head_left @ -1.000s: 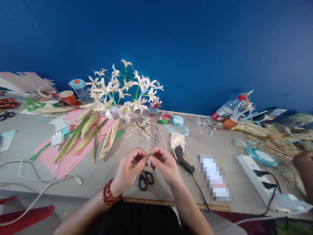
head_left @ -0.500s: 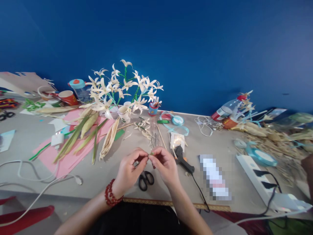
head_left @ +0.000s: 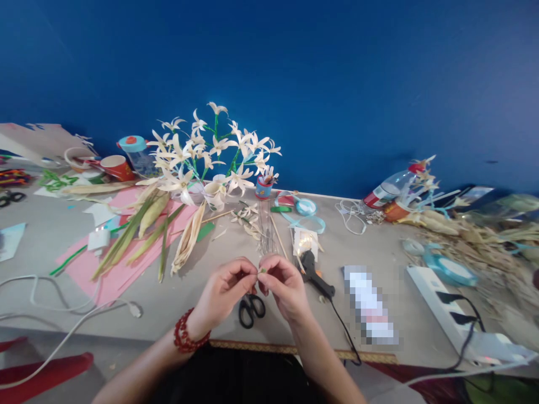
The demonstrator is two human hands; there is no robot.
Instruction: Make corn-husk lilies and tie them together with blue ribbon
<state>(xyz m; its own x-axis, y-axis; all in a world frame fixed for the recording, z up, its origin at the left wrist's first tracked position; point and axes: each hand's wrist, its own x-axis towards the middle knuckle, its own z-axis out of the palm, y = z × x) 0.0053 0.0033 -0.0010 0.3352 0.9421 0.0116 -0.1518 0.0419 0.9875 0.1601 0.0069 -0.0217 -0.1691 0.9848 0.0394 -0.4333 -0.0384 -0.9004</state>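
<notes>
My left hand (head_left: 225, 289) and my right hand (head_left: 285, 286) meet fingertip to fingertip over the near part of the table. Both are closed in a pinch. A tiny green piece (head_left: 263, 270) shows at the right thumb and forefinger; its kind is too small to tell. What the left fingertips pinch is hidden. Just below and between the hands lie black-handled scissors (head_left: 251, 310), their blades out of sight. A black glue gun (head_left: 315, 276) rests right of my right hand. Thin wires (head_left: 266, 227) lie beyond the fingers.
White husk flowers (head_left: 219, 146) stand in cups at the back. Left are corn husks (head_left: 120, 241) on pink paper (head_left: 82, 275). Right are a pixelated flat object (head_left: 370, 306), a power strip (head_left: 442, 314), blue ribbon (head_left: 452, 270) and a leaning bottle (head_left: 389, 188). Cables cross the table's left.
My hands stay together, with small shifts of the fingers around the green piece. Another person's hand at the far right edge has drawn out of view.
</notes>
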